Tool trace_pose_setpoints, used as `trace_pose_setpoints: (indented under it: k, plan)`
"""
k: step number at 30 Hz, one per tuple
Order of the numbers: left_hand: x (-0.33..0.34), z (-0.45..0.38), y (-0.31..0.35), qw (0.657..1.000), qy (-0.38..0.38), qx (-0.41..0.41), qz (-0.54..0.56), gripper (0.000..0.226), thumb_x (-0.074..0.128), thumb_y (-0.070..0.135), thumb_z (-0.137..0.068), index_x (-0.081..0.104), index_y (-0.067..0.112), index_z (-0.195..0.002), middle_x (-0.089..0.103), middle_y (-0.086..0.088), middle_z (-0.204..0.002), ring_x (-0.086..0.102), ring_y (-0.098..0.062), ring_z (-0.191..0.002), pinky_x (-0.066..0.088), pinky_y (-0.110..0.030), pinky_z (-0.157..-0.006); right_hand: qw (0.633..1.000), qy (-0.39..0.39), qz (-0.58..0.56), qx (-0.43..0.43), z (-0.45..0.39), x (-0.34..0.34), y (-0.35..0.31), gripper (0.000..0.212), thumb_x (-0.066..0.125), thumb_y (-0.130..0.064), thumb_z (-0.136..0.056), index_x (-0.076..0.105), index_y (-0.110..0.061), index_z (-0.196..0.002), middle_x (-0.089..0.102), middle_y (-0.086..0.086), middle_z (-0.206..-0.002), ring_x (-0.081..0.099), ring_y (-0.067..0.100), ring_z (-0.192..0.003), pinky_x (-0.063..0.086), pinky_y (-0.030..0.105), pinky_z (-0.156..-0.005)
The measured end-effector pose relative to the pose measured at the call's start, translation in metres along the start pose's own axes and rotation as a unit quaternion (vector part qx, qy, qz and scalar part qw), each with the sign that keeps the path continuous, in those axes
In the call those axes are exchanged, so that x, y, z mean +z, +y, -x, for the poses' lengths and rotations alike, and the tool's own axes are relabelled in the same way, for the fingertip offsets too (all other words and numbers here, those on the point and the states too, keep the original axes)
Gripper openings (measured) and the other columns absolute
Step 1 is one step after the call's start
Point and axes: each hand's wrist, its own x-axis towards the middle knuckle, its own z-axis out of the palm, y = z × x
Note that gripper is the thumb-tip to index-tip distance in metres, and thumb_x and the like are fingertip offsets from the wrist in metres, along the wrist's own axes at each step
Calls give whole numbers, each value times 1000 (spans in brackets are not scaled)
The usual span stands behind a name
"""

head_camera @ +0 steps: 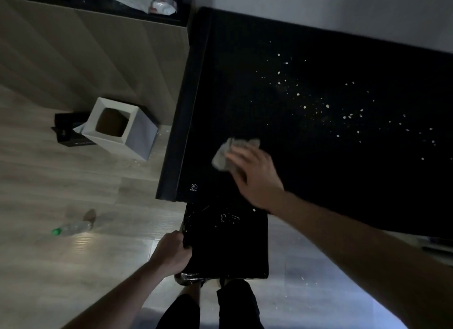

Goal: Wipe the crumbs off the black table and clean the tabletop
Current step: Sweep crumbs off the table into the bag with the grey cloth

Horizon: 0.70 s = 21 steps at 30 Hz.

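Note:
The black table fills the upper right of the head view. Pale crumbs lie scattered over its middle and right. My right hand presses a crumpled grey cloth onto the tabletop near the front left corner, left of the crumbs. My left hand grips the left rim of a black bin lined with a black bag, held just below the table's front edge. One crumb lies on the bin's far right rim.
A white square bin stands on the wooden floor left of the table, with a dark box beside it. A plastic bottle with a green cap lies on the floor. My legs are below the bin.

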Motion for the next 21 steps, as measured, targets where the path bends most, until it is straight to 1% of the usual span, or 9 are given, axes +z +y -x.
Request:
trace_pose_setpoints:
  k: [2, 4, 6, 7, 9, 12, 16, 18, 21]
  plan:
    - [1, 2, 4, 1000, -2, 0, -8, 27, 55, 18, -79, 45, 9, -56, 53, -2, -55, 49, -19, -52, 29, -20, -43, 998, -11, -36, -60, 42, 10, -19, 40, 67, -22, -94, 69, -24, -134, 62, -2, -143, 51, 22, -141, 42, 42, -113]
    - [1, 2, 8, 1000, -9, -5, -12, 26, 55, 18, -80, 45, 9, -57, 53, -2, -56, 49, -19, -53, 29, -21, -43, 991, -55, -63, -106, 81, 18, -38, 44, 69, -16, -90, 69, -24, -134, 63, -4, -143, 51, 18, -142, 41, 40, -114]
    - [1, 2, 11, 999, -22, -6, -29, 24, 54, 18, -79, 47, 9, -58, 52, -2, -57, 49, -22, -54, 28, -23, -43, 985, -92, -87, -119, 112, 25, -50, 42, 65, -17, -95, 68, -27, -135, 63, -7, -142, 50, 13, -141, 42, 40, -115]
    - [2, 1, 12, 999, -29, -4, -37, 23, 54, 19, -79, 48, 9, -59, 52, -3, -57, 51, -23, -55, 28, -23, -42, 984, -94, -101, -115, 122, 26, -52, 39, 63, -18, -98, 67, -27, -136, 63, -8, -142, 51, 10, -140, 43, 39, -113]
    - [2, 1, 14, 999, -34, 0, -39, 23, 55, 18, -79, 49, 10, -58, 53, -3, -56, 52, -23, -55, 28, -22, -42, 984, -73, -128, -96, 132, 22, -51, 40, 63, -15, -100, 66, -26, -138, 61, -9, -145, 50, 9, -140, 44, 39, -112]
    - [3, 0, 15, 999, -24, 8, -28, 26, 54, 17, -79, 45, 10, -56, 53, -2, -53, 51, -19, -51, 29, -23, -43, 987, 14, -154, -33, 120, -3, -37, 46, 68, -8, -94, 68, -23, -137, 60, -7, -146, 52, 13, -140, 45, 43, -111]
    - [1, 1, 19, 999, -19, 18, -26, 29, 56, 15, -81, 44, 11, -55, 51, 0, -53, 49, -21, -53, 29, -23, -43, 986, 103, -122, 48, 84, -41, 2, 42, 65, -7, -96, 68, -19, -137, 60, -5, -147, 53, 16, -140, 46, 47, -111]
    - [0, 1, 20, 999, -19, 21, -24, 29, 56, 15, -81, 45, 11, -54, 52, 0, -53, 50, -21, -53, 30, -24, -44, 987, 104, -80, 96, 74, -44, 27, 41, 63, -12, -100, 65, -21, -140, 58, -4, -150, 48, 17, -145, 42, 49, -115]
    - [-2, 3, 20, 999, -25, 19, -11, 30, 55, 15, -81, 44, 11, -54, 52, 0, -52, 49, -19, -50, 30, -25, -44, 984, 71, 5, 166, 79, -29, 38, 39, 56, -25, -105, 60, -28, -144, 51, -6, -157, 32, 21, -155, 36, 55, -119]
